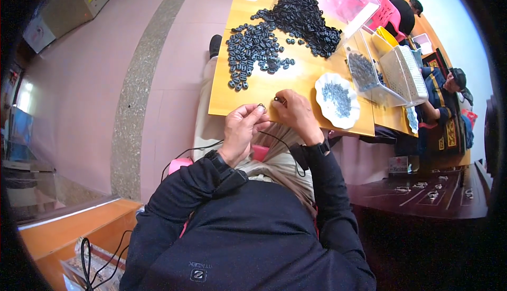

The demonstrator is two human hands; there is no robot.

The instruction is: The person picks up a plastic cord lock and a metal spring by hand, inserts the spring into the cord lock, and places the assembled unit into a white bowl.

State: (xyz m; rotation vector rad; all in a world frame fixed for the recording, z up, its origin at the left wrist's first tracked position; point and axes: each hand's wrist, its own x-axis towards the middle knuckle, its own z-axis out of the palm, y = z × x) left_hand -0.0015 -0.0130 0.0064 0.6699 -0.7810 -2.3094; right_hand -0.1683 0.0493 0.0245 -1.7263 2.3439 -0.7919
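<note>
Close together at the table's near edge, both my hands are closed in pinches. Between the thumb and forefinger of my left hand [243, 128] is a small dark piece [262, 106] with a shiny edge, mostly covered by the fingers. My right hand [296, 112] pinches a small black piece [277, 99] just to the right of it. Small black oval pieces with two holes [253, 53] lie spread over the left of the table, beyond my hands. A white scalloped plate [320, 88] of small grey metal bits stands beside my right hand.
A large heap of black pieces [306, 19] covers the far side of the yellow wooden table [306, 72]. Clear bins [364, 74] and a white perforated basket [405, 74] stand to the right. Another person [443, 90] sits beyond them. A black cable [182, 154] crosses my lap.
</note>
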